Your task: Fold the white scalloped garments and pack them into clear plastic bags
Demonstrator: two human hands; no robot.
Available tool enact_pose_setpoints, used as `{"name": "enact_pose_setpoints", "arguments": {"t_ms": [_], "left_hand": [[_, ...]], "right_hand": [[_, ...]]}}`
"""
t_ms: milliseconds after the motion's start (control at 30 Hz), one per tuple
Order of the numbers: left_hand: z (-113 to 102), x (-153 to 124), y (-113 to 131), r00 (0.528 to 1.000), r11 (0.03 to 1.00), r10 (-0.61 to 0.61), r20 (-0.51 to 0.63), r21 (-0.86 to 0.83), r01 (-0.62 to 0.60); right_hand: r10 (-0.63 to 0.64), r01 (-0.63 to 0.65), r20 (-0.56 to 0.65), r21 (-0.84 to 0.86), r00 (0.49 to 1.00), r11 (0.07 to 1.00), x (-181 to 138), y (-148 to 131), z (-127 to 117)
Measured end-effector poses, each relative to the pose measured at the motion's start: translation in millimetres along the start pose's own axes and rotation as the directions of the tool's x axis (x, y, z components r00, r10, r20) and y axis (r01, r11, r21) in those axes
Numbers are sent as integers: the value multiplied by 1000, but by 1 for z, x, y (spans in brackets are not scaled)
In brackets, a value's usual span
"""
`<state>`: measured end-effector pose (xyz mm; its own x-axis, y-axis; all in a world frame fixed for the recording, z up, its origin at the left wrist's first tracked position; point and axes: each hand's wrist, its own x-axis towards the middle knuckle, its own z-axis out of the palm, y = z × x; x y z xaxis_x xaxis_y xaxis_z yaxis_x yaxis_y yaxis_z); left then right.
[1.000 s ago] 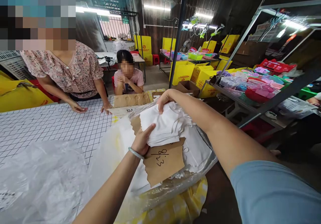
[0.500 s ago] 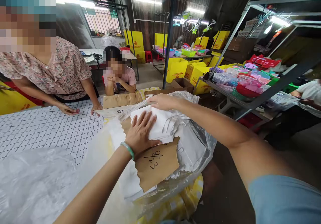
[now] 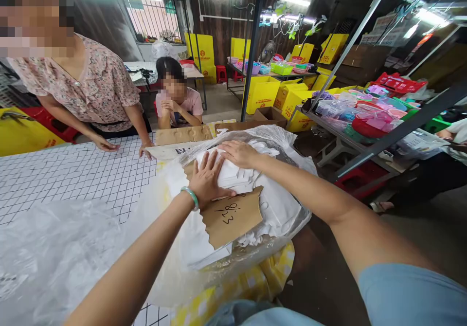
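My left hand (image 3: pixel 208 177), a pale green bangle at its wrist, lies flat with fingers spread on a stack of white sheet-like pieces (image 3: pixel 241 180). On the far part of the same stack rests my right hand (image 3: pixel 239 153), fingers stretched out and palm down. Beneath the stack is a brown cardboard piece (image 3: pixel 233 219) with wavy edges and handwritten marks. More white pieces (image 3: pixel 279 204) lie around it inside a clear plastic bag (image 3: pixel 255 262), which is open at the top. What lies deeper in the bag is hidden.
A grid-patterned table (image 3: pixel 73 175) carries crumpled clear plastic (image 3: pixel 62 248) at left. Across it stands a person in a floral blouse (image 3: pixel 98 87); another person (image 3: pixel 182 104) sits beyond. Cardboard (image 3: pixel 184 135) stands behind the bag. A metal-framed table (image 3: pixel 339 126) with colourful baskets is at right.
My right hand has come down and nearer, flat onto the white stack beside my left hand. The view has shifted slightly, and the plastic bag now stands open wider at the far side.
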<state>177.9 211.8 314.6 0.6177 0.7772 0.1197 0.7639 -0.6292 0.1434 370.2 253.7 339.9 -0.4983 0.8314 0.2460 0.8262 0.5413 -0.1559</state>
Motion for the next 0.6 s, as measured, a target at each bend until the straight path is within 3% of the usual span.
{"name": "enact_pose_setpoints", "arguments": {"t_ms": [67,233,367,467,600], "left_hand": [[-9,-8,1,997,996,74,-14,51,-73],[-15,-22,15,974,970,221,-42,118,-215],[-12,-17,23,971,963,237,-40,144,-229],[-17,-7,23,969,963,242,-53,132,-234],[-28,13,18,978,973,209,13,99,-209]], "right_hand": [[-7,9,-22,97,1000,995,-2,3,-17],[90,-20,-225,296,970,955,-33,-6,-49],[-4,31,-158,166,987,986,-82,-10,-40],[16,-15,-55,12,998,1000,-108,-1,-26],[17,-19,-40,-49,999,999,-102,15,-21]]}}
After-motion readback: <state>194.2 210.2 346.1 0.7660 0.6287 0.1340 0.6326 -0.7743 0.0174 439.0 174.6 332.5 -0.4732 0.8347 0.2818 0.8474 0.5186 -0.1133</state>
